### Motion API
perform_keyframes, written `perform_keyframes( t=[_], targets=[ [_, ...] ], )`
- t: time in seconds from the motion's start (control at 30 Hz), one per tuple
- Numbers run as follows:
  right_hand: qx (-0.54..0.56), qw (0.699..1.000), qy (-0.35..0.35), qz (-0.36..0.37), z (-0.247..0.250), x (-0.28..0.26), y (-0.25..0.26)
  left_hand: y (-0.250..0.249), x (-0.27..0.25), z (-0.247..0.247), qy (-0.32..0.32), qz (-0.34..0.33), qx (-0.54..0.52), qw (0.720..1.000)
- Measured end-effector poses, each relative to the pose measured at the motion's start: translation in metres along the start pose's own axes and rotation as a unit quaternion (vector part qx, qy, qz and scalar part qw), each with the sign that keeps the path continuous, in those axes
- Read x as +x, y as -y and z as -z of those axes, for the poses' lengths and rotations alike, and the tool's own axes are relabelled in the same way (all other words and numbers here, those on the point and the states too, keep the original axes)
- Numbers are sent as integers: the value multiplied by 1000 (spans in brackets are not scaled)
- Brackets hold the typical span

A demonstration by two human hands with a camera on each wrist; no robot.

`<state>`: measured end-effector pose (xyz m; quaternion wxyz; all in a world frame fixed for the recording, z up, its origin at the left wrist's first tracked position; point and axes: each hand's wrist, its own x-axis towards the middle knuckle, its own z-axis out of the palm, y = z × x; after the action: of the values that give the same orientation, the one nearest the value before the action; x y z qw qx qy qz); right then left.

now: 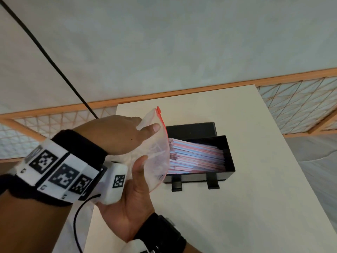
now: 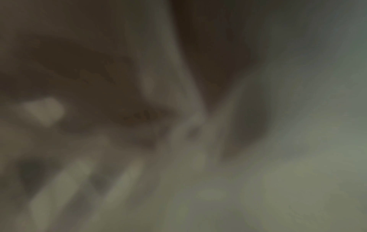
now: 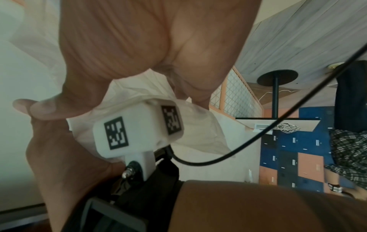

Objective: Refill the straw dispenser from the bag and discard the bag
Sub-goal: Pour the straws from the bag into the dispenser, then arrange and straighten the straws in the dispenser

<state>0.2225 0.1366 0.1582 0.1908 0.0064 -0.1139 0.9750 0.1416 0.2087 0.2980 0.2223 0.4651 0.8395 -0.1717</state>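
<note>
A clear zip bag (image 1: 156, 154) with a red slider (image 1: 159, 110) is held above the table's left side, its mouth facing the black straw dispenser (image 1: 228, 157). Pink and blue straws (image 1: 197, 157) fill the open dispenser, their near ends right at the bag's mouth. My left hand (image 1: 144, 126) grips the bag from above, thumb pressed on the plastic. From below, my right hand (image 1: 138, 167) holds the bag, thumb on its side. In the right wrist view the crumpled bag (image 3: 198, 133) shows between both hands. The left wrist view is a dark blur.
The dispenser stands on a white table (image 1: 237, 216), its lid (image 1: 191, 129) tipped back behind it. A lattice screen with an orange wooden frame (image 1: 300, 99) runs behind the table. A black cable (image 1: 45, 52) crosses the upper left.
</note>
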Motion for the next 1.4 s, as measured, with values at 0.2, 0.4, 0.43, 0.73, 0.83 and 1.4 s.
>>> perform_keyframes(
  t=[0.2,0.4,0.43,0.73,0.83,1.4],
  targets=[
    [-38,997,-23,-70,-6,-1,-19,39,-31,-13,-52,6,-61,997],
    [-162,984,-47,-51,17,-12,-32,92,-77,-94,-297,35,-284,911],
    [-179,981,-48,-52,23,-15,-32,100,-80,-117,-338,38,-311,888],
    [-520,835,-164,-72,54,-32,-16,119,-45,-250,-460,144,-566,669],
    [-575,780,-239,-60,63,-63,5,108,-18,-265,-426,134,-603,661],
    [-787,535,-289,103,78,-98,148,115,60,-283,-115,263,-566,773]
  ],
)
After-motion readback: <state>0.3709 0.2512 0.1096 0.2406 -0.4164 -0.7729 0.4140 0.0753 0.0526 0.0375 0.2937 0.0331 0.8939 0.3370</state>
